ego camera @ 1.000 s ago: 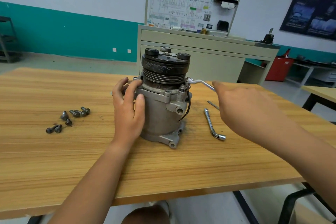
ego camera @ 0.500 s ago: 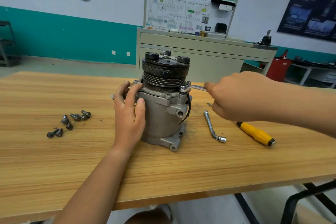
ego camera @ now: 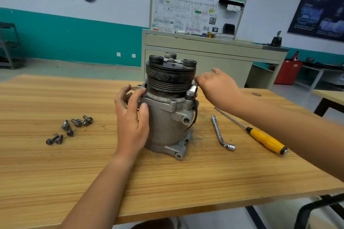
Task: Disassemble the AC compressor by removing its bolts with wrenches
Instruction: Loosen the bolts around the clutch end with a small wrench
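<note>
Wooden table (ego camera: pixel 55 173): light, grained top that carries every item below.

Loose bolts (ego camera: pixel 69 129): a scatter of dark hex-head bolts at the left of the table, lying on their sides, some touching one another, well apart from the main unit.

Left hand (ego camera: pixel 131 122): wrapped round the left flank of the housing. The thumb lies on the front face and the fingers curl round the far side just under the flange, in a firm grasp.

AC compressor (ego camera: pixel 165 122): stands upright near the middle of the table on its mounting lugs. It has a grey cast body and a thin black wire down its right side.

Pulley (ego camera: pixel 170 80): black and grooved, on top of the unit, with three round bosses on its face.

Wrench (ego camera: pixel 192 90): only its bright head shows, seated at the flange on the upper right of the housing. The rest is hidden under the hand.

Right hand (ego camera: pixel 218 87): reaches in from the right at flange height, its fingertips pinched on that wrench beside the pulley, one far finger lifted clear.

L-shaped socket wrench (ego camera: pixel 218 134): lies flat just right of the unit, with nothing touching it and its bent end toward the near edge.

Screwdriver (ego camera: pixel 266 140): yellow handle, with the shaft angled back toward the unit, to the right of the socket wrench and partly under the right forearm.

Cabinet (ego camera: pixel 214 61): beige, behind the table, with a wiring display board (ego camera: pixel 195 9) on top.

Red bin (ego camera: pixel 287 71): on the floor at far right.
</note>
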A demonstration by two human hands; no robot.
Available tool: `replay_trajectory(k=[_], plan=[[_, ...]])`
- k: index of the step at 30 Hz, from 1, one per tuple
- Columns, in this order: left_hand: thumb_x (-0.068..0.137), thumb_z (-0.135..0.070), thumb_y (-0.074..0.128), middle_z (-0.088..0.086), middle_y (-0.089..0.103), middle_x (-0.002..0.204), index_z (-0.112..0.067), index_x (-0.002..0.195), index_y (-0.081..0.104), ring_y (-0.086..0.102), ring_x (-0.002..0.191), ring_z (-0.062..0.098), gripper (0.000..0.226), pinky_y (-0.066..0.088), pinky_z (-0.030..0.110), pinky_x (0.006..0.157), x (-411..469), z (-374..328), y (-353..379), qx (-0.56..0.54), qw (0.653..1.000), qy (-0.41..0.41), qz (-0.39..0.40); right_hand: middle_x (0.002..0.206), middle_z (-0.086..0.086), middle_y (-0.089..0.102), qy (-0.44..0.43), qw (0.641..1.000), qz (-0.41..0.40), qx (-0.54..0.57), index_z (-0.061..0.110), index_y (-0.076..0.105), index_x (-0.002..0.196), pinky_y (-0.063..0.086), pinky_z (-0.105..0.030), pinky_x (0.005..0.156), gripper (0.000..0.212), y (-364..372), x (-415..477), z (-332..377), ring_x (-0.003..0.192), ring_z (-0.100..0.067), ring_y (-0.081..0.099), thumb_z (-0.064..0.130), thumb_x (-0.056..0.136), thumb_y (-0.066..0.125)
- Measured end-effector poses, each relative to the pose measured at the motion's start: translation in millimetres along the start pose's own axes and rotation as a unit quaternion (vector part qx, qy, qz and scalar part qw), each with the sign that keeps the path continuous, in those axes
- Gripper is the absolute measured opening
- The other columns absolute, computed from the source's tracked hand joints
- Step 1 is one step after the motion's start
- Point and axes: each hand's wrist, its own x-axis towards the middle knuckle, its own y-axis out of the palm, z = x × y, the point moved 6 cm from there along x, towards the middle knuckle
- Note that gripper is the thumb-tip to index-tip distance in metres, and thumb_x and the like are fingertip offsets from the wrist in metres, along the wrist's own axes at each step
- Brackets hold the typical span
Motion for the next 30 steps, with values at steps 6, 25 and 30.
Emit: replay_trajectory(k=[6, 25, 30], plan=[[0.087, -0.037, 0.031, -0.003, 0.026, 0.133, -0.03, 0.117, 0.047, 0.021, 0.117, -0.024, 0.035, 0.02, 0.002, 0.099, 0.4, -1.3, 0.3, 0.005, 1.0, -0.007, -0.001, 0.062, 0.001, 0.047, 0.171, 0.957, -0.105, 0.209, 0.006, 0.049, 0.118, 0.037, -0.032, 0.049, 0.027, -65.1, -54.9, -22.6, 0.052, -0.02, 0.046, 0.018, 0.098, 0.036], [0.087, -0.039, 0.028, -0.004, 0.029, 0.131, -0.032, 0.119, 0.046, 0.03, 0.127, 0.007, 0.037, 0.021, 0.009, 0.104, 0.4, -0.3, -2.4, 0.003, 1.0, -0.018, 0.004, 0.057, -0.001, 0.026, -0.063, 0.965, 0.209, -0.145, 0.005, 0.049, 0.12, 0.02, -0.025, 0.036, 0.03, -94.0, -73.9, 48.1, 0.044, -0.013, 0.024, -0.001, 0.09, 0.042], [0.088, -0.037, 0.028, -0.003, 0.034, 0.128, -0.019, 0.125, 0.05, 0.034, 0.125, 0.011, 0.047, 0.024, 0.02, 0.106, 1.1, -3.2, -3.2, 0.005, 1.0, -0.01, 0.004, 0.055, 0.004, 0.035, -0.108, 0.955, 0.215, -0.176, 0.013, 0.052, 0.112, 0.024, -0.022, 0.037, 0.024, -91.3, -60.6, 25.6, 0.044, -0.009, 0.032, 0.013, 0.094, 0.036]])
